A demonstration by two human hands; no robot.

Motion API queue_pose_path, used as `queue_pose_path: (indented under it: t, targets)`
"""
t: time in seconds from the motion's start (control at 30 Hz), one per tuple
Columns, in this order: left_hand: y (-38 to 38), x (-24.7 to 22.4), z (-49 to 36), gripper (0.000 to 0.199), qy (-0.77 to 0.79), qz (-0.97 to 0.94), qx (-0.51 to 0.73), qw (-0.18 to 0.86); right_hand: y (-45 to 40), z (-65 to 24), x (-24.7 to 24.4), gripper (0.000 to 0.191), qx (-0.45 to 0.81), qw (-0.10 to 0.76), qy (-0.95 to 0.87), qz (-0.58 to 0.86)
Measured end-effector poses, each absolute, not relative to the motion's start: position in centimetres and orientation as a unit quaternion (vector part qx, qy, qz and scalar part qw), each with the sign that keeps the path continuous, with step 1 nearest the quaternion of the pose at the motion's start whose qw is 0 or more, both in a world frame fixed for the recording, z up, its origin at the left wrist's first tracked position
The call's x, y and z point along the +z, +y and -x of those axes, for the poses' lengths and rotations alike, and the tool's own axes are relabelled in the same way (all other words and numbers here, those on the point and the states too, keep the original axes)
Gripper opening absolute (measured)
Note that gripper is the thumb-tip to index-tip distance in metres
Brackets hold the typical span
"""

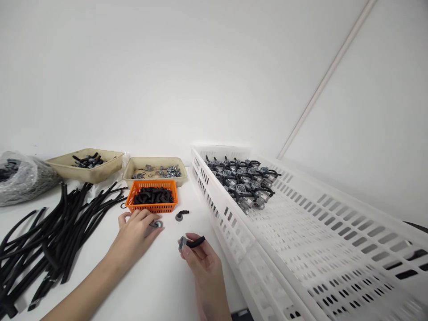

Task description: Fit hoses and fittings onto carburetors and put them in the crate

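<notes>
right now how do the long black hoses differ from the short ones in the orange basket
The long black hoses are far longer than the short black hose pieces. The long black hoses lie loose on the white table, while the short black hose pieces are heaped in the orange basket. Both are black tubing.

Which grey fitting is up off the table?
The grey fitting with the short black hose, held in the right hand; the other fittings lie on the white table.

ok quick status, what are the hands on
Left hand on a grey round fitting. Right hand pinching a short black hose, grey disc at its end. Loose hose-and-fitting piece lying between them.
</notes>
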State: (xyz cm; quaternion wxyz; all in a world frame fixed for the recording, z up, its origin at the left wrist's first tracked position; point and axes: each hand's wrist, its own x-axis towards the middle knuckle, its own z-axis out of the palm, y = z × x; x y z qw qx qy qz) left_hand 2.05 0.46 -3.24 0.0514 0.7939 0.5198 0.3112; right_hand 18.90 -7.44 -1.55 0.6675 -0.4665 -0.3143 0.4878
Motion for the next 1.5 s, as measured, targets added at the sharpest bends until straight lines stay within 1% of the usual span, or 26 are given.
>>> queue_pose_path:
  t: [0.2,0.3,0.37,0.47,0.6,0.8,0.93,1.03,1.17,1.23,1.3,1.5]
  targets:
    - [0.5,-3.0,-2.1,0.023,0.534,-0.784,0.315,0.035,-7.4,-19.0,-1.6,0.042,0.493,0.668,-0.316,0.46]
    - [0.6,-3.0,-2.0,0.022,0.534,-0.779,0.329,0.009,-7.4,-19.0,-1.7,0.042,0.488,0.668,-0.321,0.462]
    - [0.4,-2.9,-2.1,0.021,0.514,-0.787,0.34,-0.011,-7.4,-19.0,-1.8,0.043,0.483,0.668,-0.323,0.465]
    - [-0.1,-2.9,-2.7,0.023,0.446,-0.826,0.344,-0.039,-7.4,-18.9,-1.8,0.043,0.482,0.667,-0.325,0.467]
    - [-0.8,-3.0,-4.3,0.027,0.368,-0.874,0.311,-0.06,-7.4,-18.8,-1.7,0.042,0.483,0.671,-0.322,0.461]
    - [-0.5,-3.0,-5.6,0.041,0.366,-0.888,0.259,-0.102,-7.4,-18.8,-1.8,0.043,0.489,0.666,-0.322,0.463]
    - [0.3,-2.6,-6.1,0.046,0.353,-0.9,0.239,-0.092,-7.3,-18.7,-1.7,0.041,0.484,0.663,-0.332,0.465]
    - [0.8,-2.4,-6.4,0.038,0.355,-0.896,0.253,-0.084,-7.2,-18.8,-1.6,0.04,0.487,0.661,-0.336,0.461]
    - [1.0,-2.5,-6.3,0.024,0.347,-0.876,0.324,-0.085,-7.2,-18.9,-1.7,0.041,0.485,0.662,-0.329,0.467]
    - [0.9,-2.5,-6.0,0.021,0.348,-0.858,0.374,-0.064,-7.2,-18.9,-1.8,0.043,0.48,0.667,-0.326,0.467]
    - [0.8,-2.5,-5.5,0.017,0.355,-0.835,0.42,-0.011,-7.2,-18.9,-1.8,0.044,0.478,0.671,-0.323,0.466]
    - [0.2,-2.1,-4.6,0.005,0.325,-0.758,0.516,0.23,-7.3,-18.8,-1.7,0.041,0.477,0.68,-0.317,0.459]
